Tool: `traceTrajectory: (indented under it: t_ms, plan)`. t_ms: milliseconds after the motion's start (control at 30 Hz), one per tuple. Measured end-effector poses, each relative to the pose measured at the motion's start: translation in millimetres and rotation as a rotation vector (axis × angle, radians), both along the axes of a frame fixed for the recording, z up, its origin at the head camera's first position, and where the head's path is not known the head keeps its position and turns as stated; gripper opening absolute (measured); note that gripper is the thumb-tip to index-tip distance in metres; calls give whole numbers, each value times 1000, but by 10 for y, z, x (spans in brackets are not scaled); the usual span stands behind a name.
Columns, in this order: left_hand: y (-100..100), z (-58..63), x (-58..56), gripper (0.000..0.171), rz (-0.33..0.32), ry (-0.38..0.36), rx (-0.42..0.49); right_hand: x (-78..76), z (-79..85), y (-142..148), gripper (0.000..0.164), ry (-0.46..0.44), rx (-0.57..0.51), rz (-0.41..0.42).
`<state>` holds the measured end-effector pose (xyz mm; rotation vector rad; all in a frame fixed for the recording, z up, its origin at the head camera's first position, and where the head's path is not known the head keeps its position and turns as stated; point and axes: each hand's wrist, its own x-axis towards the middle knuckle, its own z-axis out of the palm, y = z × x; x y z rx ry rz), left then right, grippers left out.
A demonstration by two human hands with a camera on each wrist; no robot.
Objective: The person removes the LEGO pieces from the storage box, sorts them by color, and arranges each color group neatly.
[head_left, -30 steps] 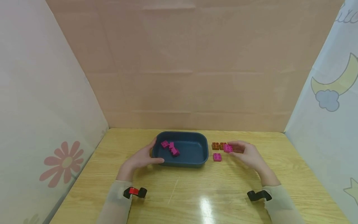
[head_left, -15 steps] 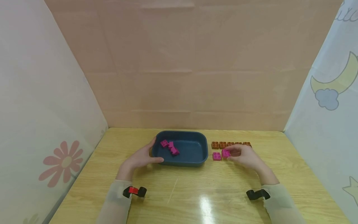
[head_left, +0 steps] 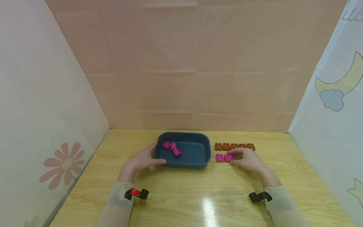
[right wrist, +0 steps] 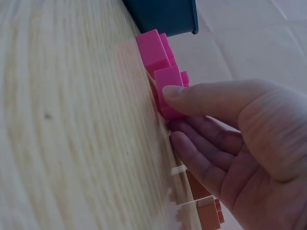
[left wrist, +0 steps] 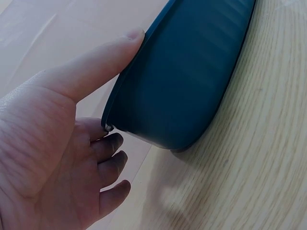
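While my left hand [head_left: 141, 159] grips the left end of the blue tray [head_left: 184, 165], my right hand [head_left: 248, 158] pinches a pink brick [head_left: 228, 158] at the worktop [head_left: 193, 192], just beside another pink brick [head_left: 219, 158], near 5 orange bricks [head_left: 226, 146]. It should handle light, stiff and slightly slippery, best held by opposite flat sides.

On my feed I see a screened-off work corner, home or lab I can't tell: a wood-grain desk [head_left: 195, 186] between pale sheets [head_left: 39, 82] printed with a flower [head_left: 67, 164] and a moon [head_left: 345, 78], a creased tan backdrop [head_left: 181, 63] behind
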<state>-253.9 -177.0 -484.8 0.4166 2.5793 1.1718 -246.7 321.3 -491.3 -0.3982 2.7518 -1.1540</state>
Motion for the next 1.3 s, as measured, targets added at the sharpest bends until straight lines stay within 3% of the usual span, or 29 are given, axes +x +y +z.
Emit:
traceTrajectory:
  t_ms: [600,967,1300]
  plan:
    - [20,12,-4,122,-6,10,-11,8,6,16,45,27,26,33]
    - [12,25,-12,123,-10,5,-11,17,25,23,47,-9,10,14]
    - [11,14,-10,121,-6,5,-6,55,189,48,42,56,-19,28]
